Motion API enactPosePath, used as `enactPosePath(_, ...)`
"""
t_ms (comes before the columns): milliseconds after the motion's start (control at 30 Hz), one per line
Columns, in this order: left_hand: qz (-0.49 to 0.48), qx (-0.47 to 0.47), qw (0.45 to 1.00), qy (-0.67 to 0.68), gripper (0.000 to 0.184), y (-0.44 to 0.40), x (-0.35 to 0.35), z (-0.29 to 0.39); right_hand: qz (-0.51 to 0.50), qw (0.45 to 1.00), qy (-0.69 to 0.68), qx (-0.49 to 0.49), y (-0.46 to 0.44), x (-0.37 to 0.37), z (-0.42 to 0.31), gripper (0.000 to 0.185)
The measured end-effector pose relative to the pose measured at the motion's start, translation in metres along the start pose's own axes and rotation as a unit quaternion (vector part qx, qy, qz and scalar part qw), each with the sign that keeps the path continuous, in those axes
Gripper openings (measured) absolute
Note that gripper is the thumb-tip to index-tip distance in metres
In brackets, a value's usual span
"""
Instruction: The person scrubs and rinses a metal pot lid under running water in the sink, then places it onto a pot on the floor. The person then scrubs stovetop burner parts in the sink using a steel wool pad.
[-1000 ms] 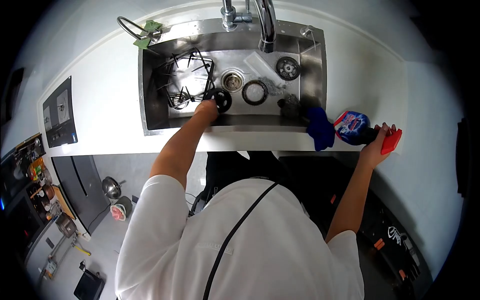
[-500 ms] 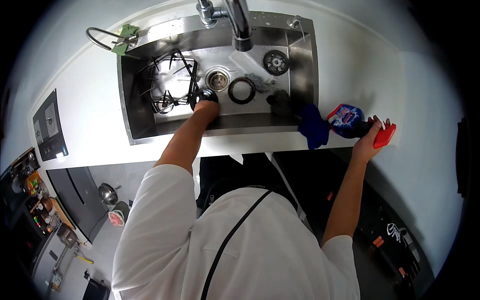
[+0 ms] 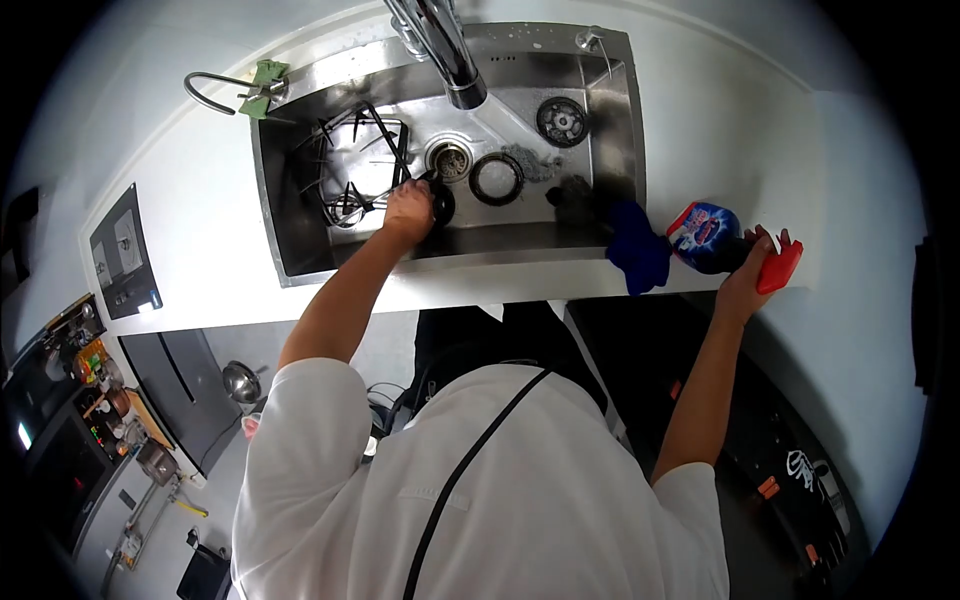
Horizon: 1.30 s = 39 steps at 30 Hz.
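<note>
My left hand reaches down into the sink with its fingers closed at the edge of a round black burner part, which looks tilted. The fingertips are partly hidden. Just left of that hand stands a black pan grate with upright prongs. On the right, my right hand is wrapped round the neck of a blue spray bottle with a red trigger head. The bottle leans over the counter, beside a dark blue cloth draped on the sink's edge.
A black burner ring lies near the drain, and a perforated burner disc at the back right. Grey scouring material sits at the front right. A chrome faucet overhangs the steel sink. A green cloth hangs at a small tap.
The black burner part has shifted right and tilted, and my left hand is now at its left side. My right hand keeps hold of the spray bottle. The view has shifted slightly.
</note>
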<state>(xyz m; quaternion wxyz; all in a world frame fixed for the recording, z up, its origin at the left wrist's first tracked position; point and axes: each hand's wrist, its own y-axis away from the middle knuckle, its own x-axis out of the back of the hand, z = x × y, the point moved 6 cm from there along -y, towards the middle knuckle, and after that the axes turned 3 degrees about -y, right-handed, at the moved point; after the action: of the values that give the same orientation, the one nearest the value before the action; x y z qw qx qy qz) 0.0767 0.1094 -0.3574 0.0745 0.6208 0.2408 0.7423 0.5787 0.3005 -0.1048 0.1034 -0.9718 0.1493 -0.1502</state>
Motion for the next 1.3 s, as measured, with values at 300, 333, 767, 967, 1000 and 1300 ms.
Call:
enactPosePath(300, 0.104, 0.240, 0.696, 0.668, 0.026, -0.110, -0.055, -0.028, 0.004, 1.000, 0.027, -0.015, 0.000, 0.001, 0.004, 0.049)
enactPosePath(333, 0.086, 0.252, 0.639, 0.722, 0.026, -0.131, -0.076, -0.032, 0.001, 0.999, 0.031, -0.012, 0.001, 0.001, 0.004, 0.049)
enactPosePath(767, 0.072, 0.149, 0.984, 0.065, 0.025, -0.135, -0.006, -0.016, -0.021, 0.999, 0.004, -0.031, -0.003, 0.002, 0.010, 0.058)
enactPosePath(967, -0.090, 0.155, 0.881, 0.437, 0.025, -0.050, 0.013, -0.014, -0.037, 0.999, -0.006, -0.019, -0.003, 0.005, 0.012, 0.054)
enactPosePath(1000, -0.072, 0.072, 0.983, 0.150, 0.022, -0.045, -0.001, -0.014, -0.037, 0.999, -0.015, -0.021, -0.004, 0.006, 0.014, 0.054)
enactPosePath(1300, -0.135, 0.080, 0.988, -0.004, 0.029, -0.019, -0.055, 0.004, -0.041, 0.998, -0.010, -0.039, -0.005, 0.005, 0.013, 0.053)
